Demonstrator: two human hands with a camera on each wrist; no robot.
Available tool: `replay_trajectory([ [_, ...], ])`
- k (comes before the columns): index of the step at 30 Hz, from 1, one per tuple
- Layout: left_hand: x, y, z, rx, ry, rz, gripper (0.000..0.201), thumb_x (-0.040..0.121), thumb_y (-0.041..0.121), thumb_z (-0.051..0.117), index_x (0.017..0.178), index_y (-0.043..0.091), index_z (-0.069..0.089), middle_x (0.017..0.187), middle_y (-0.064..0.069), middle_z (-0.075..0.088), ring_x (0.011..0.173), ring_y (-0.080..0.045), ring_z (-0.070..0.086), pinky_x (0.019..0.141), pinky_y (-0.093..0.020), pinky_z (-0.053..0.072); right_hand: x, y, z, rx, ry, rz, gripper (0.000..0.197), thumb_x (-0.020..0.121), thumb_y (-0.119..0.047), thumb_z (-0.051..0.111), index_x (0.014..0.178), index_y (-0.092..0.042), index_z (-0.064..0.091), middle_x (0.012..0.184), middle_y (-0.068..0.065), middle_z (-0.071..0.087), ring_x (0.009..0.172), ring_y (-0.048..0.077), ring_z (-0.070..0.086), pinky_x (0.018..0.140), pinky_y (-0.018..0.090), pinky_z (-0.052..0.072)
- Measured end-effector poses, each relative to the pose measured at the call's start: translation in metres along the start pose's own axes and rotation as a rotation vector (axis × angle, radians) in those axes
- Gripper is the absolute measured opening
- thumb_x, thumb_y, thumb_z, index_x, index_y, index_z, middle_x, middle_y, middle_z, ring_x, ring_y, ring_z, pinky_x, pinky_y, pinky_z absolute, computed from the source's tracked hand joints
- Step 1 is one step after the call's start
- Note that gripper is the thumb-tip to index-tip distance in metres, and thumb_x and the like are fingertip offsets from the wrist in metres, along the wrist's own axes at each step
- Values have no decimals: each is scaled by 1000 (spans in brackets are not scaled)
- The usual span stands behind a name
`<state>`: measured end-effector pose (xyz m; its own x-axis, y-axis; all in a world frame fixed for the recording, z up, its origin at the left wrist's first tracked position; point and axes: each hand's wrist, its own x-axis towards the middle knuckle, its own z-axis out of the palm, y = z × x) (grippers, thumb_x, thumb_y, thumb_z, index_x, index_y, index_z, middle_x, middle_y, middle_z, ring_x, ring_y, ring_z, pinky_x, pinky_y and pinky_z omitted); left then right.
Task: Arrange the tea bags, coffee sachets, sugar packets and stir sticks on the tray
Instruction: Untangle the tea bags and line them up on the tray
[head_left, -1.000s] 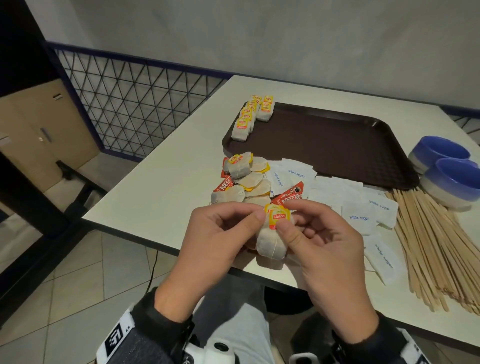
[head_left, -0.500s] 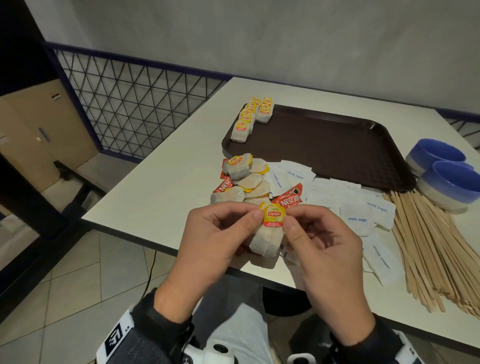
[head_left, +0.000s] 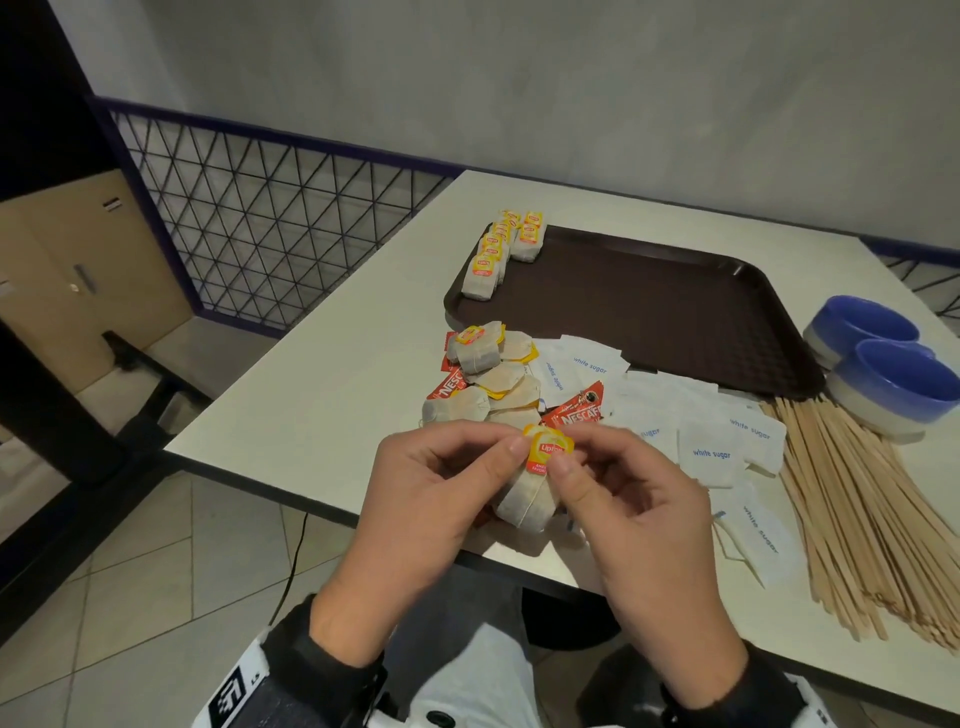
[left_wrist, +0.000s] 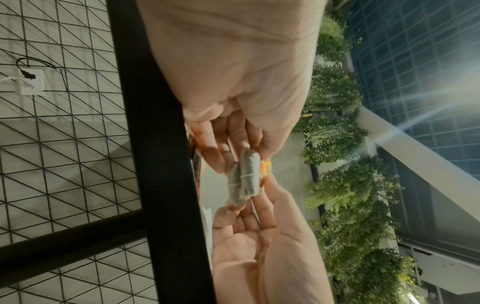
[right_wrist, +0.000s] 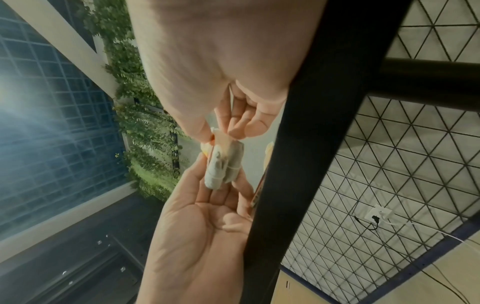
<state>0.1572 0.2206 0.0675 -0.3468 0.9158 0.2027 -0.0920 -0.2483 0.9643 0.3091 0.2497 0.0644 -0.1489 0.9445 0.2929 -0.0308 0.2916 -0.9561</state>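
Both hands hold one small stack of tea bags (head_left: 524, 501) over the near table edge. The left hand (head_left: 426, 499) and right hand (head_left: 636, 512) each pinch it at the top, thumbs on the yellow-red tag (head_left: 545, 449); the wrist views show string wound round the bags.

Change over the last second: little. The stack has tilted a bit and the tag now faces up more squarely, so it looks like squaring-up before placing, not transport yet.

The brown tray (head_left: 649, 312) sits farther back, well apart from the hands. Only tea bags are on it: a row (head_left: 491, 254) along its far-left edge. The loose pile of tea bags (head_left: 498, 374) with red coffee sachets (head_left: 576, 413) lies just beyond the hands. White sugar packets (head_left: 711, 452) spread to the right; stir sticks (head_left: 857, 519) lie farther right, beside two blue bowls (head_left: 883, 364).

Judgement: task is early. Likely next: carry the stack to the tray row. Coffee, sugar and sticks not yet on the tray.
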Motion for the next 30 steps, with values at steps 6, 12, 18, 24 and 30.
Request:
replay_trajectory([
  [6, 11, 9, -20, 0, 29, 6, 18, 77, 28, 70, 82, 17, 83, 81, -9, 79, 71, -20, 73, 59, -28, 58, 1, -25, -2, -105, -121, 36, 9, 73, -30, 77, 82, -26, 77, 75, 6, 70, 66, 22, 62, 64, 38, 56],
  [12, 50, 12, -74, -165, 431, -30, 32, 102, 19, 55, 79, 9, 74, 78, -14, 73, 58, -21, 62, 44, -24, 51, 91, -91, -13, -147, -371, -9, 10, 78, -18, 75, 86, -13, 74, 75, 6, 71, 62, 9, 58, 60, 26, 49],
  [18, 53, 6, -77, -258, 444, -87, 45, 104, 19, 49, 66, 9, 71, 64, -14, 64, 48, -24, 55, 41, -26, 49, 249, -57, 11, -317, -423, 322, 12, 94, -5, 68, 94, -14, 60, 89, 11, 73, 73, 17, 66, 69, 31, 53],
  [24, 52, 7, -72, -201, 459, -57, 44, 98, 5, 52, 57, 0, 68, 53, -25, 58, 38, -29, 48, 37, -30, 47, 334, 0, 35, -599, -481, 491, 24, 98, 2, 59, 86, -14, 45, 87, 18, 65, 70, 22, 70, 64, 34, 60],
  [30, 59, 6, -79, -126, 395, -5, 79, 38, 75, 84, 55, -1, 68, 48, -29, 55, 34, -34, 51, 38, -25, 47, 367, 28, 55, -684, -500, 581, 16, 99, 3, 54, 87, -8, 52, 93, 19, 62, 83, 32, 68, 85, 45, 60],
])
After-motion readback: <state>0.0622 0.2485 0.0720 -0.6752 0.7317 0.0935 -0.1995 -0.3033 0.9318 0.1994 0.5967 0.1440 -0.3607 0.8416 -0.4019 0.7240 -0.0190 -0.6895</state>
